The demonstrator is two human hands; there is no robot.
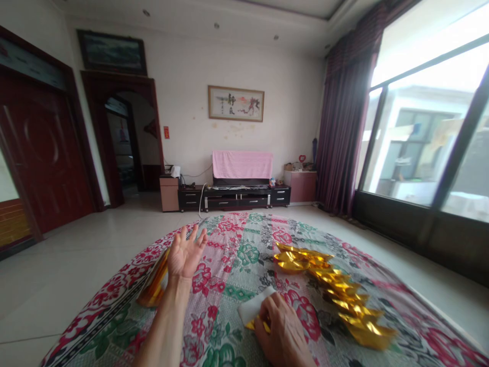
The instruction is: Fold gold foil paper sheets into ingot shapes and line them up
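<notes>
My left hand (pixel 186 256) is raised above the cloth with its palm turned up, fingers apart and nothing in it. Partly behind that wrist lies a stack of gold paper (pixel 151 289). Lower down, my right hand (pixel 283 326) has its fingers curled on a sheet of paper (pixel 250 307), white on its upper face, with a bit of gold showing by the fingertips. The hand hides much of this sheet. To the right, several folded gold paper ingots (pixel 336 283) stand in a slanting row, some touching or overlapping.
A flowered cloth (pixel 244 250) covers the rounded table under everything. Beyond it are a black TV cabinet (pixel 239 199) and a pink cloth (pixel 242 164) draped over a screen. A purple curtain (pixel 340 127) and large window stand at the right, doorways at the left.
</notes>
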